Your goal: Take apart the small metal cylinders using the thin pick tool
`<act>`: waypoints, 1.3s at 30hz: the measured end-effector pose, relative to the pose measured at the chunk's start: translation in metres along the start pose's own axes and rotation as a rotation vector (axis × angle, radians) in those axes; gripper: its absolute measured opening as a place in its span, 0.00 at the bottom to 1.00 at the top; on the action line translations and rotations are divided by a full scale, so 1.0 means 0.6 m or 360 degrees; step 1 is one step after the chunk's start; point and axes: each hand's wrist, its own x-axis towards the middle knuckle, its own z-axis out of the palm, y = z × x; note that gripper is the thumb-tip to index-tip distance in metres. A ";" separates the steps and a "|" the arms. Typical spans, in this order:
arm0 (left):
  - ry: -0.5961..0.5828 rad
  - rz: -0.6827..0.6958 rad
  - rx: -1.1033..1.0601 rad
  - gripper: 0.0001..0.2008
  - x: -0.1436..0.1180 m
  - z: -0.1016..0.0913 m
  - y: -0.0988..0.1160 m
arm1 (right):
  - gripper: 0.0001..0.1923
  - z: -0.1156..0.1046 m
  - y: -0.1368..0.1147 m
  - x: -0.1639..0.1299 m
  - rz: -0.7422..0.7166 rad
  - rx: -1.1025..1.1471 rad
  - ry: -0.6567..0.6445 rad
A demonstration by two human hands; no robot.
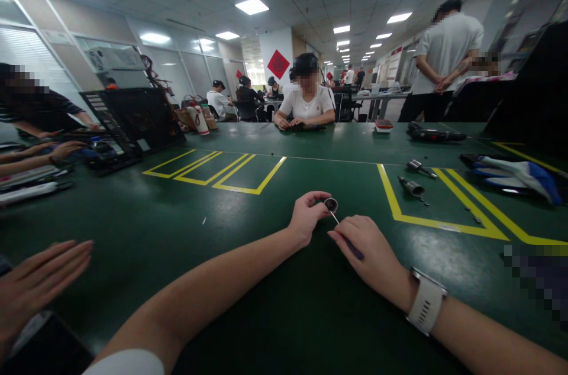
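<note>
Between thumb and fingers, my left hand (308, 213) grips a small round metal part (331, 204) with a dark recessed face, just above the green table. My right hand (361, 245), with a white-banded watch on its wrist, is wrapped round a screwdriver (355, 249) with a dark handle. The thin shaft points up and left, and its tip meets the face of the round part; how deep it sits I cannot make out. Off to the right, a metal cup-shaped part (412, 187) lies on its side near another metal piece with a shaft (421, 168).
Yellow tape outlines (394, 197) mark the green table (248, 304). Blue-and-white gloves (517, 174), a dark power tool (435, 133) and a red-and-white box (384, 125) lie to the right. Another person's hand (44, 280) reaches in at left. A person sits opposite.
</note>
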 end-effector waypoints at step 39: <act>0.0007 0.0086 0.0104 0.08 0.009 0.001 -0.018 | 0.09 0.005 0.005 -0.004 -0.0013 0.0027 -0.0070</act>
